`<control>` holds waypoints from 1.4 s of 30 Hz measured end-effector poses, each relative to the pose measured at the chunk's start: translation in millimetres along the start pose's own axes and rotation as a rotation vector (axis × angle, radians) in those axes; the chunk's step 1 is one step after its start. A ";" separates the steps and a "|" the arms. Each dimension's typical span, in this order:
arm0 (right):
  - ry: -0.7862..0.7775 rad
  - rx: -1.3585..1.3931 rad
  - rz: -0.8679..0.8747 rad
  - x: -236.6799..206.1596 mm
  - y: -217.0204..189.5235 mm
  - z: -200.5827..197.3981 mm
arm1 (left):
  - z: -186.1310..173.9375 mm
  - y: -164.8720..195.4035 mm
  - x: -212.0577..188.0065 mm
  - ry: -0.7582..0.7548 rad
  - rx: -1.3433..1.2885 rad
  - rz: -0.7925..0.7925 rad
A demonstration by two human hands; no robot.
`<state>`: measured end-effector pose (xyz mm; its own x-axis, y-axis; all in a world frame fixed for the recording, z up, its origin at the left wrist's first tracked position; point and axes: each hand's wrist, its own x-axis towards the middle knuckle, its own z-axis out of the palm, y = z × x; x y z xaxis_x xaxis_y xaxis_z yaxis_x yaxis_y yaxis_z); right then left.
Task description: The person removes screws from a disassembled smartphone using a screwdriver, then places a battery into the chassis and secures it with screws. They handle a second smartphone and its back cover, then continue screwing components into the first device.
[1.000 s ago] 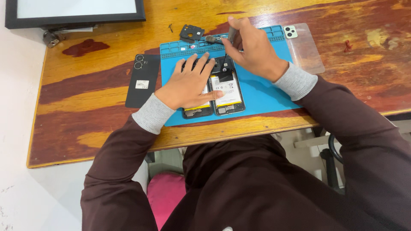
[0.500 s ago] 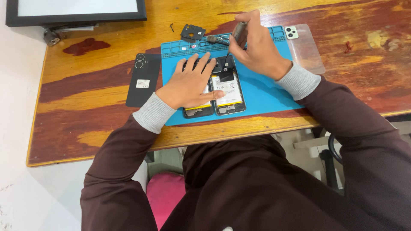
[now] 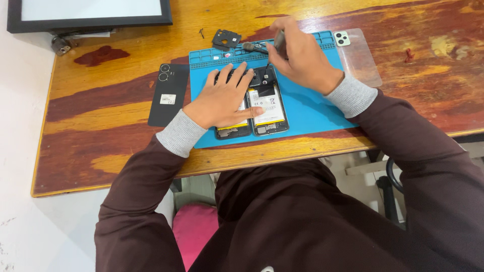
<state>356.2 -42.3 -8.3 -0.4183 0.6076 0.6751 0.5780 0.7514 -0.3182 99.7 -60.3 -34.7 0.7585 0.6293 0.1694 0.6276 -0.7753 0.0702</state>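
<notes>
Looking down from the head view, two opened phones (image 3: 252, 108) lie side by side on a blue repair mat (image 3: 312, 108), long axes running away from the person, tops toward the far edge of the mat. Left hand (image 3: 222, 98) is spread flat and released, palm pressing on the left phone with fingers reaching up over its top end, thumb lying across the right phone's battery. Right hand (image 3: 300, 55) is clenched around a small screwdriver (image 3: 272, 50), tip angled down at the top end of the right phone, just beyond the left fingertips. So the right hand is the nearer one to that spot.

Around it: a black back cover (image 3: 169, 93) sits just off the mat's left edge, a dark plastic part (image 3: 226, 38) past the far edge, a clear case (image 3: 359, 58) on the right. Wooden surface (image 3: 101, 146) has plenty of open room on both sides.
</notes>
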 end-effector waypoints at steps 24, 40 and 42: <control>-0.004 -0.111 -0.034 10.7 -8.4 1.9 | -3.5 0.9 1.1 -0.030 -0.006 -0.006; 0.045 -0.202 -0.185 12.7 -6.3 1.2 | -0.8 0.5 -1.1 0.011 0.001 0.006; 0.075 -0.237 -0.222 10.9 -7.6 0.0 | -0.9 0.3 -0.7 0.017 -0.004 0.007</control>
<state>347.3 -41.3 1.5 -0.5050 0.4085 0.7603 0.6292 0.7773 0.0003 99.2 -61.0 -33.9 0.7596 0.6231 0.1867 0.6217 -0.7798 0.0730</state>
